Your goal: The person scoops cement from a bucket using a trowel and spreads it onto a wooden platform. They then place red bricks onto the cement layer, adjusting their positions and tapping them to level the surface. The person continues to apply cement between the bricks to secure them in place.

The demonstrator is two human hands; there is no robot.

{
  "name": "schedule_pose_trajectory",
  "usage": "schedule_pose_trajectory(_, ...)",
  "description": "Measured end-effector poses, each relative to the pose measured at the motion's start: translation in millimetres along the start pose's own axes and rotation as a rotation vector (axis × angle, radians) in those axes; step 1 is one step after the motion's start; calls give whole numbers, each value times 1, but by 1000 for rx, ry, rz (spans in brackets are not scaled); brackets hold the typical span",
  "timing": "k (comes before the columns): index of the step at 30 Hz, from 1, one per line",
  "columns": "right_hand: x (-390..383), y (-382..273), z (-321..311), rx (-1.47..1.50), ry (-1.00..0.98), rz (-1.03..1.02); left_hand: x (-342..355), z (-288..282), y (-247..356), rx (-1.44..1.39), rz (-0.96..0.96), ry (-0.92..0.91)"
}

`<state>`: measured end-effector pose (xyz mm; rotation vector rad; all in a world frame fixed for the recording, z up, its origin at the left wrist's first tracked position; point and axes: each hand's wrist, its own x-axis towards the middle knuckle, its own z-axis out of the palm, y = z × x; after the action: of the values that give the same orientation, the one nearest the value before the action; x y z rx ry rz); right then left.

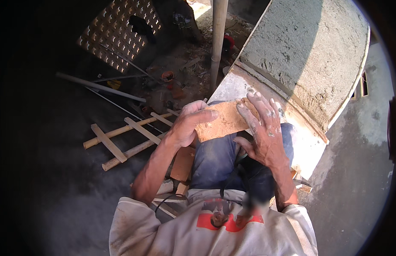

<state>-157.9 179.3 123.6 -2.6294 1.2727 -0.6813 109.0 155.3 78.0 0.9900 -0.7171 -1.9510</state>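
A dusty orange brick (221, 121) lies across my lap, held between both hands above my blue trousers. My left hand (187, 123) grips its left end, thumb on top. My right hand (262, 128), smeared with grey mortar, is spread over its right end with the fingers reaching across the top. Just beyond the brick runs a pale ledge (232, 87) below a rough grey plastered wall face (309, 55).
A wooden ladder (130, 136) lies on the ground far below at the left, with pipes (100, 87), a perforated metal sheet (117, 34) and rubble near it. A vertical pole (217, 42) rises by the ledge. Another brick (182, 164) sits by my left thigh.
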Motion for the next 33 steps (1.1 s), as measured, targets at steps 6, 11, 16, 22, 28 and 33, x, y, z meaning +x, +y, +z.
schedule_pose_trajectory(6, -20, 14, 3, 333, -376, 291, 48, 18, -20, 52, -268, -342)
schedule_pose_trajectory(11, -18, 40, 15, 1052, -96, 656, 67, -5, -4, 53, -210, -230)
schedule_pose_trajectory(16, 18, 123, -17, 960, -45, 623, 110, -16, 67, 557, 437, 350)
schedule_pose_trajectory(22, 24, 199, -3, 645, 50, 581, 191, 0, 178, 843, 839, 535)
schedule_pose_trajectory(28, -17, 226, 54, 409, 60, 504, 283, 70, 285, 1207, 971, 634)
schedule_pose_trajectory(33, -48, 231, 95, 260, -138, 574, 348, 99, 327, 1367, 1084, 724)
